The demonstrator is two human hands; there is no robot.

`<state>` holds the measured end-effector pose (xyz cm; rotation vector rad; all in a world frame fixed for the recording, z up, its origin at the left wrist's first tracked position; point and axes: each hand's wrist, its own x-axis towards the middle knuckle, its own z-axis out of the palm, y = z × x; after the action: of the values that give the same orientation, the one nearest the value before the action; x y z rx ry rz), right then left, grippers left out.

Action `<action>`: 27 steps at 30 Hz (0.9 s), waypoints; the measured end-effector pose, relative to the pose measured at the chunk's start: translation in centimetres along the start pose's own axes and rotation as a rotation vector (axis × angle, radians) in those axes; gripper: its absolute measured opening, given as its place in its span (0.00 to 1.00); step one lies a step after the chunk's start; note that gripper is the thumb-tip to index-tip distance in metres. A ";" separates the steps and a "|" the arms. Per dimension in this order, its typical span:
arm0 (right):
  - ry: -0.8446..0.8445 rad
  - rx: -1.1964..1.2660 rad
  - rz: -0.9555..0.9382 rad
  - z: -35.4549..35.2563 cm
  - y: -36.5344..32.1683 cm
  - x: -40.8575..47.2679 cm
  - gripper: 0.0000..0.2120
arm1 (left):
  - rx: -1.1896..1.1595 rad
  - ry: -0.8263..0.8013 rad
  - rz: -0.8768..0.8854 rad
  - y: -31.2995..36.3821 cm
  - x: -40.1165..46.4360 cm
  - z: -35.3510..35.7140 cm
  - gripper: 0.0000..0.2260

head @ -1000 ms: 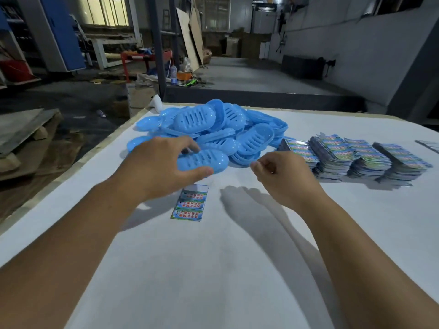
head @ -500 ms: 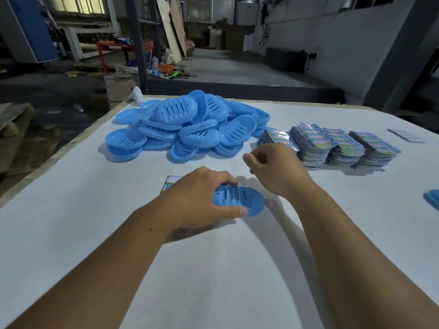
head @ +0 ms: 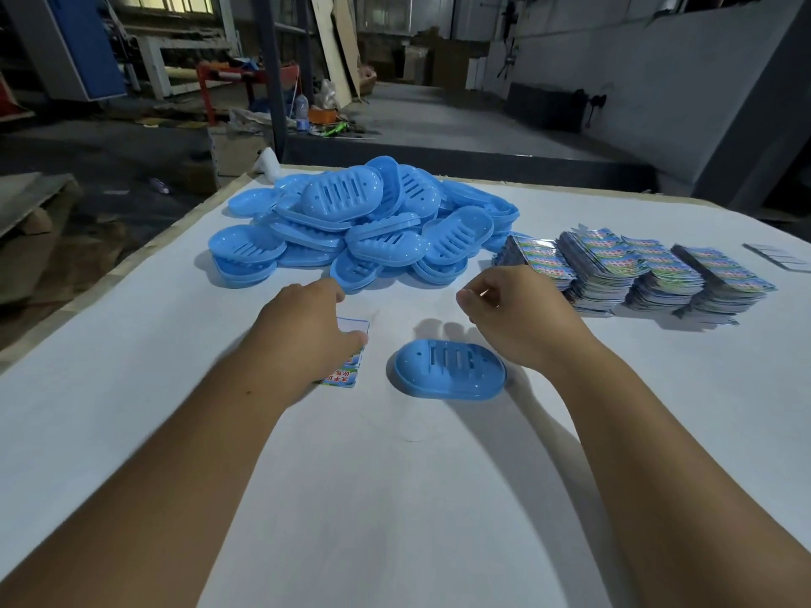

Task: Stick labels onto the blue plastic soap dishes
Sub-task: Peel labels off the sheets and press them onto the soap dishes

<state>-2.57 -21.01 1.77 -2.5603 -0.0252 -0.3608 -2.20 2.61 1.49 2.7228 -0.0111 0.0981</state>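
1. On the white surface (head: 395, 498), in front of the person, one blue soap dish (head: 450, 369) lies upside down, slotted base up, apart from both hands.
2. Behind it, towards the far edge, stands the heap of blue soap dishes (head: 373, 230); to its right, the stacks of label sheets (head: 636, 269).
3. The left hand (head: 307, 335) rests on a small label sheet (head: 342, 375) lying just left of the single dish. Its fingers are bent down over the sheet; whether they pinch a label or only press the sheet I cannot tell, as the hand hides the contact.
4. The right hand (head: 522, 318) hovers above and behind the dish, fingers curled, thumb and forefinger drawn close together. Possibly a small piece is held between them; the view is too poor to confirm.
5. Judgement: the step in hand is peeling a label from the sheet for the waiting dish.
6. Recommended practice: hold the sheet flat with one hand, lift the label by a corner, keep the adhesive off the fingers, lay it on a smooth part of the dish clear of the slots, and press from the centre outward.
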 end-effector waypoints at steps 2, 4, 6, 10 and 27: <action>0.005 0.001 -0.012 0.1 -0.2 -0.1 0.09 | -0.136 -0.017 -0.033 -0.1 0.3 -0.1 0.29; 0.023 0.005 -0.026 0.2 -0.4 -0.2 0.09 | -0.392 -0.059 -0.110 -0.3 0.5 0.1 0.28; 0.038 0.019 -0.041 0.2 -0.7 -0.3 0.09 | -0.559 -0.082 -0.153 -0.5 0.7 0.2 0.24; 0.010 0.167 -0.084 0.6 -1.5 -0.5 0.08 | -0.671 0.053 -0.061 0.1 1.2 0.4 0.23; -0.093 0.555 -0.031 0.8 -1.6 0.0 0.10 | -1.190 0.130 0.028 2.5 1.5 0.6 0.10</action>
<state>-2.56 -19.24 1.95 -2.0256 -0.1746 -0.2084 -0.76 0.07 2.01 1.5252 -0.0517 0.1980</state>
